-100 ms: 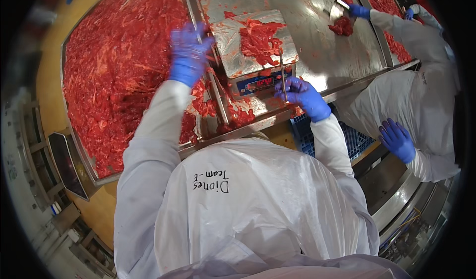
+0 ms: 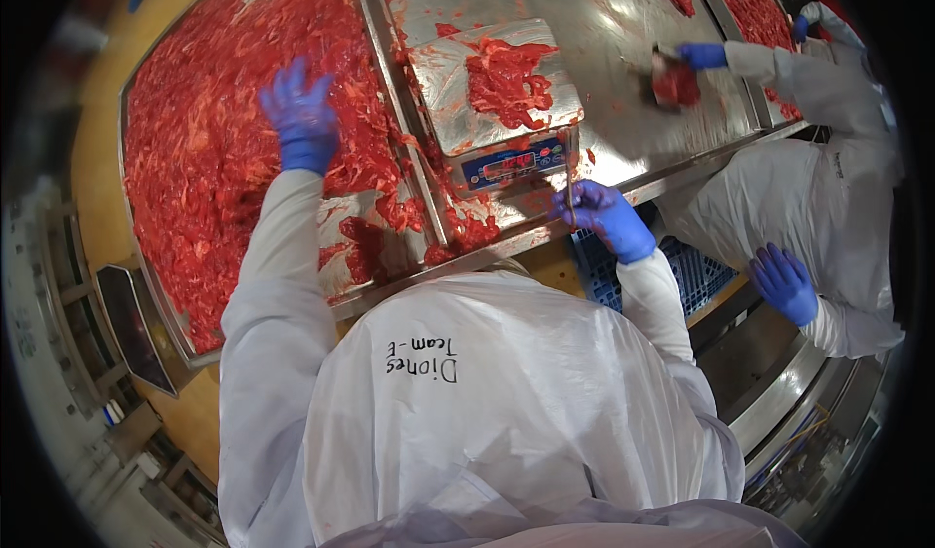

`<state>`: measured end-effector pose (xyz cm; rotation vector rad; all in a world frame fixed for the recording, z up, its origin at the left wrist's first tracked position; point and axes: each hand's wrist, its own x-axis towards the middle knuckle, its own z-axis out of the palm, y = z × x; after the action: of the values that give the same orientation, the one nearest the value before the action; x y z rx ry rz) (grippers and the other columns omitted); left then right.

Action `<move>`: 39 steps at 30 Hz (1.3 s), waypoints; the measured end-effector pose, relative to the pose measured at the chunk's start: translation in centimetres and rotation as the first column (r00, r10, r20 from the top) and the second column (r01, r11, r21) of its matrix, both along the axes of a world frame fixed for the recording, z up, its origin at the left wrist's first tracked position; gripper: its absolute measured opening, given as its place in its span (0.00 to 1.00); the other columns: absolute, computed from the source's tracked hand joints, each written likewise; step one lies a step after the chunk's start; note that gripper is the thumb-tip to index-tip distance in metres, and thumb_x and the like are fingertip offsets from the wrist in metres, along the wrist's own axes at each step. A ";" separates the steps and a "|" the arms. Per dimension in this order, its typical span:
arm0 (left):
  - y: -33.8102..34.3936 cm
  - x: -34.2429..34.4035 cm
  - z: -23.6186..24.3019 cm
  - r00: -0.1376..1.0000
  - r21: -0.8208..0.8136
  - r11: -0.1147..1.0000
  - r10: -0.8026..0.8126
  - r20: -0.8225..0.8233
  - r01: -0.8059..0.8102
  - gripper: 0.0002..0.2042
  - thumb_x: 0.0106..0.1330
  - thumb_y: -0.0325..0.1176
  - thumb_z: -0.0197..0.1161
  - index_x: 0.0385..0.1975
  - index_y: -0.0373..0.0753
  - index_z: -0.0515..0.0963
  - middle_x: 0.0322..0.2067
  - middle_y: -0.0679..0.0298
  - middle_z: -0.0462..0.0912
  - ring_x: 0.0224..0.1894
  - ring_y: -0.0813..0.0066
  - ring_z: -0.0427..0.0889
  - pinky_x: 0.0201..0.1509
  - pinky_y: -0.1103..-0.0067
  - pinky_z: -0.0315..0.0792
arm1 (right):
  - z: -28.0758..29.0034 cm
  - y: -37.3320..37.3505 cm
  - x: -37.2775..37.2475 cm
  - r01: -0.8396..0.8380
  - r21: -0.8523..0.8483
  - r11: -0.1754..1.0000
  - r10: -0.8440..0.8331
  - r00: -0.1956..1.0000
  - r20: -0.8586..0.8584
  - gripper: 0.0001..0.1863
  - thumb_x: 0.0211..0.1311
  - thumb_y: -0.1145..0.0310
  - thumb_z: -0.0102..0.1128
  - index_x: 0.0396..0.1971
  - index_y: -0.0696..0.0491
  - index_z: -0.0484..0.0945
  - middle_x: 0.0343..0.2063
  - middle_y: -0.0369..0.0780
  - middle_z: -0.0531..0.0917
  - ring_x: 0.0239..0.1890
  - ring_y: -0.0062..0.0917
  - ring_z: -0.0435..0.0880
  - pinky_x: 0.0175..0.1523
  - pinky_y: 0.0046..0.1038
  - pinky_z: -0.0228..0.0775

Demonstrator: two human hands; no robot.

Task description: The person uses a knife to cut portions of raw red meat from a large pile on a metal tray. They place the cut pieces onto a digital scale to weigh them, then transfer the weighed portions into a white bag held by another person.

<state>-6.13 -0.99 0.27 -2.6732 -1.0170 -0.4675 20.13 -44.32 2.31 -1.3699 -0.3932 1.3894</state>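
My left hand (image 2: 300, 117), in a blue glove, is over the heap of red sliced meat (image 2: 209, 158) with its fingers spread. Nothing shows in it. In my blue-gloved right hand (image 2: 611, 221) is a thin metal tool (image 2: 571, 173), seen edge-on and pointing away from me, so its exact kind is unclear. It stands beside the right front corner of a bench scale (image 2: 438, 110) with a lit red display. A flat pile of meat (image 2: 508, 80) lies on the scale's steel plate.
A raised metal divider (image 2: 404, 124) separates the meat heap from the steel table (image 2: 609, 71). At right, a co-worker's gloved hand (image 2: 701, 56) works a blurred scraper against a meat lump (image 2: 674, 85). Below the table edge sits a blue plastic crate (image 2: 691, 280).
My left hand has moved left, from beside the scale to over the meat heap. My right hand and its tool have shifted slightly nearer me. The co-worker's scraper and meat lump have moved nearer.
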 end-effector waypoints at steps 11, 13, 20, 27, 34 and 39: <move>-18.0 15.3 4.6 0.798 -0.412 0.702 -0.591 0.116 0.580 0.16 0.63 0.35 0.67 0.50 0.43 0.80 0.41 0.58 0.79 0.45 0.56 0.82 0.50 0.62 0.79 | 7.2 9.4 3.6 0.084 0.270 0.959 -0.114 0.988 0.100 0.20 0.71 0.59 0.66 0.50 0.60 0.81 0.38 0.40 0.87 0.39 0.25 0.87 0.52 0.27 0.78; -17.8 14.7 3.8 0.791 -0.393 0.707 -0.605 0.092 0.588 0.14 0.62 0.35 0.67 0.47 0.43 0.81 0.41 0.59 0.80 0.45 0.57 0.83 0.50 0.62 0.79 | 4.5 10.8 4.8 -0.122 0.202 0.972 0.113 0.992 0.055 0.19 0.71 0.60 0.65 0.51 0.60 0.78 0.35 0.40 0.87 0.37 0.25 0.87 0.51 0.28 0.79; -14.3 5.8 2.4 0.800 -0.407 0.688 -0.518 0.304 0.601 0.07 0.62 0.34 0.69 0.39 0.43 0.83 0.40 0.59 0.83 0.45 0.57 0.83 0.50 0.63 0.78 | 1.3 5.5 4.1 -0.416 0.049 0.908 0.401 0.898 0.182 0.20 0.71 0.57 0.65 0.49 0.59 0.82 0.38 0.38 0.86 0.45 0.25 0.86 0.55 0.29 0.79; -11.0 2.7 -0.1 0.890 -0.479 0.759 -0.299 0.344 0.441 0.07 0.61 0.32 0.69 0.38 0.42 0.84 0.37 0.56 0.84 0.42 0.53 0.84 0.46 0.61 0.79 | 2.0 12.5 0.4 -0.133 -0.014 0.991 0.129 0.982 -0.140 0.09 0.69 0.72 0.65 0.45 0.59 0.83 0.30 0.37 0.86 0.30 0.20 0.83 0.41 0.25 0.79; -5.5 -8.8 -5.6 0.987 -0.487 0.859 -0.160 0.031 0.155 0.09 0.60 0.33 0.69 0.39 0.40 0.85 0.38 0.53 0.84 0.41 0.49 0.84 0.49 0.62 0.79 | 0.6 6.0 0.7 -0.578 -0.048 0.815 0.572 0.814 -0.102 0.16 0.68 0.69 0.67 0.51 0.62 0.82 0.34 0.40 0.87 0.35 0.23 0.87 0.49 0.27 0.81; -4.0 -3.6 0.2 0.920 -0.632 0.749 0.079 0.383 0.199 0.10 0.66 0.34 0.67 0.43 0.37 0.85 0.45 0.51 0.86 0.52 0.54 0.84 0.58 0.63 0.77 | 5.5 5.5 5.6 0.022 0.383 0.923 -0.005 0.999 -0.044 0.19 0.72 0.64 0.65 0.55 0.61 0.79 0.42 0.43 0.85 0.40 0.29 0.87 0.55 0.35 0.80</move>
<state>-9.74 -5.03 0.48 -3.3380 -1.4321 -0.8064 25.77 -38.86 7.78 -1.0171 -0.5936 1.2475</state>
